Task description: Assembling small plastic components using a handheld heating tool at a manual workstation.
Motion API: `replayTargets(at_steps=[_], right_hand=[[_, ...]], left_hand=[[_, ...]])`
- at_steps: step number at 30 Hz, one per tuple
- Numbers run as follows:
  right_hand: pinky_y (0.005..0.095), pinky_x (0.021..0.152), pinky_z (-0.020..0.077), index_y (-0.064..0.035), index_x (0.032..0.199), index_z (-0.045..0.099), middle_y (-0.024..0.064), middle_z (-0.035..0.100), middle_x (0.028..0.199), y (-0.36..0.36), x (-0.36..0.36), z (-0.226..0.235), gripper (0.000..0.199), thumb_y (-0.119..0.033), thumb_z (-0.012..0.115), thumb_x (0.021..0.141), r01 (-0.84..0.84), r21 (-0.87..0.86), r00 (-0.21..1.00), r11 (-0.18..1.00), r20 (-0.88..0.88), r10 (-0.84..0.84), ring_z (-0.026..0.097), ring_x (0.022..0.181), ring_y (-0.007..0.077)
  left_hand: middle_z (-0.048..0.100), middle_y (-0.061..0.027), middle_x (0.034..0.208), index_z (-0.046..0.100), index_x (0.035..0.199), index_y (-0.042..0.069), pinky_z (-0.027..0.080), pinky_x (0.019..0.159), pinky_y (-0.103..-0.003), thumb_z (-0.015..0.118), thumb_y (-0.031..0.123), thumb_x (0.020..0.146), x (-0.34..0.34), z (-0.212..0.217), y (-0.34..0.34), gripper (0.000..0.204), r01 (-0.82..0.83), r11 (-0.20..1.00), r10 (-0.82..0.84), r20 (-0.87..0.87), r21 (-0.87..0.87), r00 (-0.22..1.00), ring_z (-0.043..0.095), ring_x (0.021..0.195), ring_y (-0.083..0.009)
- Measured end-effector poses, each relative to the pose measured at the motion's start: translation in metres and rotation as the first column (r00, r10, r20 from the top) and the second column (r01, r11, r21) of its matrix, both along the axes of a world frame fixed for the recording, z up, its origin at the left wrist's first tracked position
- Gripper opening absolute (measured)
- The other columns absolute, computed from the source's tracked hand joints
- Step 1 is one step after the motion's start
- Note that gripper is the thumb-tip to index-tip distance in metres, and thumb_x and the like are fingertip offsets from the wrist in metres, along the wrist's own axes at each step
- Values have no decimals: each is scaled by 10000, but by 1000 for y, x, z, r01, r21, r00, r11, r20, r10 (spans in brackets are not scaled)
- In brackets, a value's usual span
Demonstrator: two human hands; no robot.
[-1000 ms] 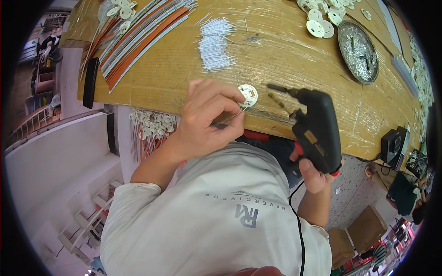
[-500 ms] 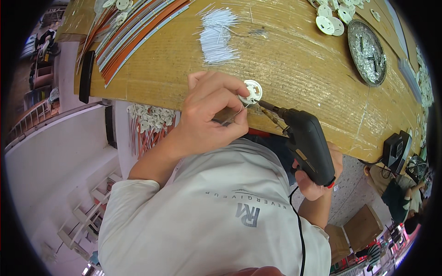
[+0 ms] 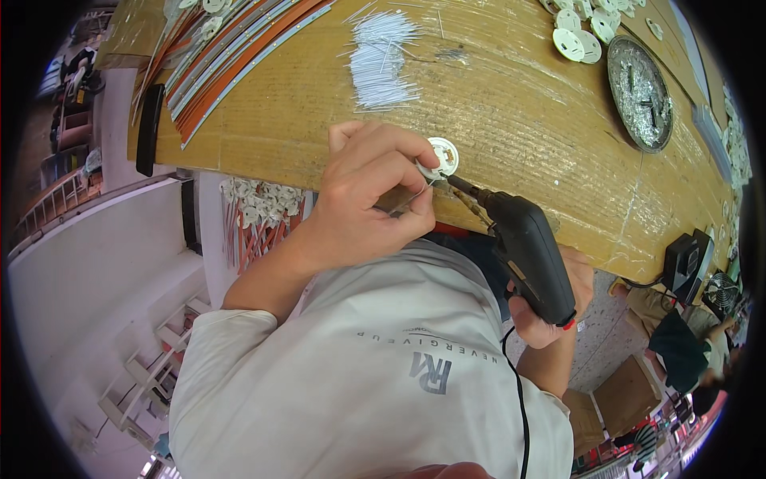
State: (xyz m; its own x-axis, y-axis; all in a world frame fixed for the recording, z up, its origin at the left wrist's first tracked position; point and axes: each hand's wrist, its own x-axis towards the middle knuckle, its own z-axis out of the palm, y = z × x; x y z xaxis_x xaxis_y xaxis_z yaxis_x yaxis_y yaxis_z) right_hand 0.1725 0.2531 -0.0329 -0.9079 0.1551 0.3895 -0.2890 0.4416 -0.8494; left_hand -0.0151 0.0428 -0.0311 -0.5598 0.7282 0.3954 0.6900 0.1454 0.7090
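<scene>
Pinched in the fingers of my left hand is a small round white plastic disc with cut-outs, at the near side of the table. A thin pale wire runs between the same fingers to the disc's lower edge. My right hand is wrapped round the handle of a black soldering gun. The gun's tip meets the lower edge of the disc, or lies very close to it. A thin brass-coloured feed tube runs beneath its nozzle. A black cord hangs from the handle.
On the wooden table lie a heap of short white wires, orange and silver strips and more white discs. A round metal tray holds silvery bits. A black stand sits at the right edge. Another person is at far right.
Both hands, the disc and the gun hold nearly the same pose. The view has shifted very slightly. The person at far right has moved a little.
</scene>
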Motion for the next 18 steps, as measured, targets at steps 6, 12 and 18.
replayTargets(at_steps=[6,12,18], right_hand=[[339,452,407,0,737,612,67,504,585,-2,-3,2,234,-98,671,533,-17,12,1000,1000,-15,17,502,442,267],[337,451,409,-2,738,614,66,499,579,-1,-2,1,230,-102,672,539,-20,-5,1000,1000,1,20,498,438,265],[342,457,427,-4,731,620,69,523,584,0,3,-2,211,-121,672,564,3,13,1000,1000,-14,-2,520,448,277]], left_hand=[[694,10,1004,576,763,110,358,930,-376,761,-24,675,0,0,0,246,-1,1000,1,11,3,1000,642,857,-174],[695,16,999,573,759,113,359,927,-377,761,-23,676,0,-1,0,247,-6,1000,6,15,-1,1000,643,860,-173],[700,16,1000,571,755,114,357,924,-377,758,-24,676,0,-1,0,245,-3,1000,3,12,13,1000,640,855,-172]])
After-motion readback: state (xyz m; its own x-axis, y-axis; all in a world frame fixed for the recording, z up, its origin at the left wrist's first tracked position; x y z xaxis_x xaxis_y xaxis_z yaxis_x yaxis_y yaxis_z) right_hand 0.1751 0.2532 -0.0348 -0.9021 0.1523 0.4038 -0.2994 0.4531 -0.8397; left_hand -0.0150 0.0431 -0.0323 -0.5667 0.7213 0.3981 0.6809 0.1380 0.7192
